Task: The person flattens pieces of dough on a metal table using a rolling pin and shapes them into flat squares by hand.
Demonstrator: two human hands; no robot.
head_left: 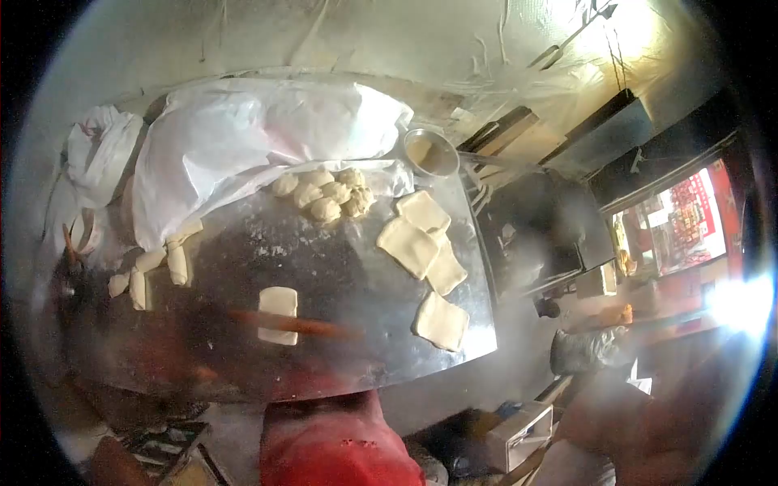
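Observation:
A flat rectangle of dough (278,301) lies on the dark shiny table (219,267) close to the red clothing (340,441) at the bottom. Across its lower half runs a brown rolling pin (296,324), blurred at both ends. My left hand cannot be made out; a reddish smear spreads beyond the pin's left end, where it may be. Past the right end the picture is smeared too, and no fingers of my right hand show. Flattened dough squares (408,245) overlap on the right, with another square (442,321) nearer me.
Several dough balls (327,208) are grouped at the back beside white sheeting (267,130). A metal bowl (431,154) stands at the back right corner. Rolled dough pieces (176,259) lie on the left. Dark equipment (535,227) is right of the table.

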